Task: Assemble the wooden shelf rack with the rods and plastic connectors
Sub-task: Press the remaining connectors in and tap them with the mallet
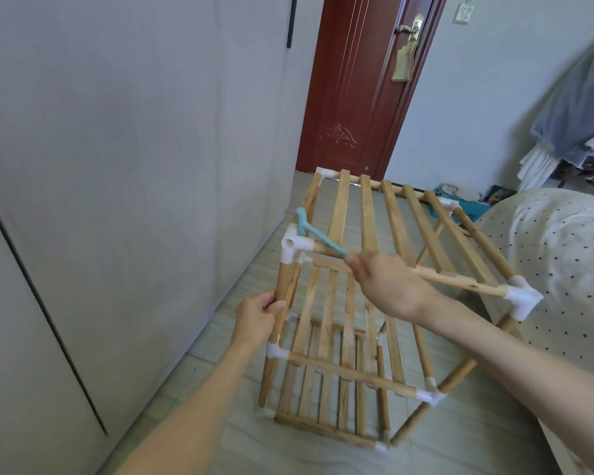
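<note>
Both forearms reached in from the bottom of the frame toward the rack (367, 303), which stood on the floor between a white wardrobe (117, 166) and a dotted bed (556, 255). It already had three slatted tiers, joined at the corners by white connectors.

At the near left corner, the left hand (258, 320) curled its fingers round the upright rod (282, 296), just below the top connector (294, 246). The right hand (388, 286) pinched the handle of a small teal mallet (309, 231), whose head lay beside or on that connector; contact could not be made out. The handle crossed the front top rod (460, 281), which ran to the right-hand connector (523, 298).

By my reading, the step in hand was seating the joints at the top left corner by tapping, late in the assembly, since the frame looked nearly whole. One socket of that connector gaped toward the camera; whether it was meant to take a rod I could not say.

The next move would call for a firm brace on the upright and short, square taps on the connector, so that the frame did not rack or the plastic split.
</note>
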A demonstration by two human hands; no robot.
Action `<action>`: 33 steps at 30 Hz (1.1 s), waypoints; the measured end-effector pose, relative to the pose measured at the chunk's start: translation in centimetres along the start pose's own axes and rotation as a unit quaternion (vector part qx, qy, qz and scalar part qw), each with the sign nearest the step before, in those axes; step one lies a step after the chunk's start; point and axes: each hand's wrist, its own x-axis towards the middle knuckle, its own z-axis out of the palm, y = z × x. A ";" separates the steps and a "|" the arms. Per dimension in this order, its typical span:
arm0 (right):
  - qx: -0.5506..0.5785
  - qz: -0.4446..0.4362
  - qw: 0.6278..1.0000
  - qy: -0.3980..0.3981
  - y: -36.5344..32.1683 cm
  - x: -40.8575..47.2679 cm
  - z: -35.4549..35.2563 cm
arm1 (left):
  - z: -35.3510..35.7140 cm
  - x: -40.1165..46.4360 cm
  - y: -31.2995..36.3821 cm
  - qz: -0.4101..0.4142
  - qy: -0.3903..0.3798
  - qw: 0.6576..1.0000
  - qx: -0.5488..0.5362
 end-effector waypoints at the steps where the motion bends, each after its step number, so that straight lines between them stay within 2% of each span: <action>1: -0.005 -0.051 0.998 0.044 -0.5 0.2 -0.4 | 0.0 0.0 0.1 0.003 0.002 1.000 -0.001; 3: -0.012 -0.098 0.990 0.105 -0.8 0.5 -0.8 | 0.0 0.0 0.1 0.003 0.002 1.000 -0.004; 5: -0.029 -0.035 0.999 0.001 -0.4 -0.2 0.4 | 0.0 -0.1 0.2 0.002 0.000 1.000 0.013; 6: -0.025 -0.010 0.999 -0.016 0.1 -0.5 0.7 | 0.0 -0.2 0.2 0.002 -0.001 1.000 0.024; 7: -0.025 -0.041 0.999 0.005 0.0 -0.4 0.7 | 0.0 -0.2 0.2 0.006 -0.002 0.999 0.032; 9: 0.001 -0.128 0.986 0.103 -1.0 0.2 -0.1 | 0.0 -0.1 0.3 0.005 0.000 0.999 0.031; 10: 0.027 -0.141 0.982 0.124 -1.1 0.4 -0.3 | 0.1 -0.1 0.4 0.004 -0.001 1.000 0.030; 12: -0.010 -0.078 0.997 0.004 -0.7 0.0 0.2 | 0.1 -0.3 0.5 0.002 -0.001 0.999 0.037; 13: -0.012 -0.043 0.999 -0.026 -0.2 -0.2 0.1 | 0.1 -0.5 0.5 0.001 -0.003 0.999 0.038; 14: -0.023 -0.055 0.998 0.001 0.3 0.0 -0.2 | 0.1 -0.4 0.6 0.002 -0.006 0.999 0.038; 16: 0.004 -0.147 0.980 0.134 -0.1 0.3 -0.9 | 0.1 -0.3 0.7 0.000 -0.002 0.999 0.032; 17: 0.011 -0.167 0.975 0.149 -0.1 0.3 -0.9 | 0.1 -0.3 0.7 -0.005 -0.001 1.000 0.028; 18: -0.020 -0.145 0.985 0.093 -0.2 0.0 -0.4 | 0.0 -0.4 0.7 -0.010 -0.002 1.000 0.028; 19: -0.070 -0.102 0.992 0.005 0.2 -0.7 0.3 | 0.0 -0.6 0.7 -0.016 -0.002 0.999 0.031; 20: -0.118 -0.066 0.990 -0.049 1.2 -1.0 0.8 | 0.0 -0.6 0.7 -0.018 -0.002 0.999 0.035; 21: -0.145 -0.065 0.986 -0.042 1.8 -0.9 1.0 | 0.0 -0.6 0.6 -0.015 -0.006 0.999 0.041; 23: -0.083 -0.108 0.989 0.050 1.3 -0.1 0.4 | 0.0 -0.7 0.6 -0.012 0.000 0.999 0.047; 24: -0.081 -0.108 0.990 0.042 1.2 0.1 0.3 | 0.1 -0.6 0.6 -0.013 0.002 0.999 0.052; 26: -0.128 -0.053 0.988 -0.075 1.3 -0.5 0.5 | 0.2 -0.6 1.0 -0.030 -0.001 0.997 0.067; 27: -0.142 -0.034 0.985 -0.096 2.2 -0.7 0.5 | 0.2 -0.8 1.2 -0.040 -0.009 0.996 0.077; 29: -0.104 -0.017 0.993 -0.048 2.6 -1.5 -1.5 | 0.3 -1.2 1.7 -0.047 0.017 0.994 0.098; 31: -0.059 -0.021 0.997 0.042 3.3 -2.3 -4.1 | 0.5 -2.5 2.9 -0.023 0.116 0.980 0.161; 33: -0.045 -0.025 0.996 0.079 4.7 -3.8 -6.3 | 1.5 -4.3 5.0 0.065 0.172 0.960 0.212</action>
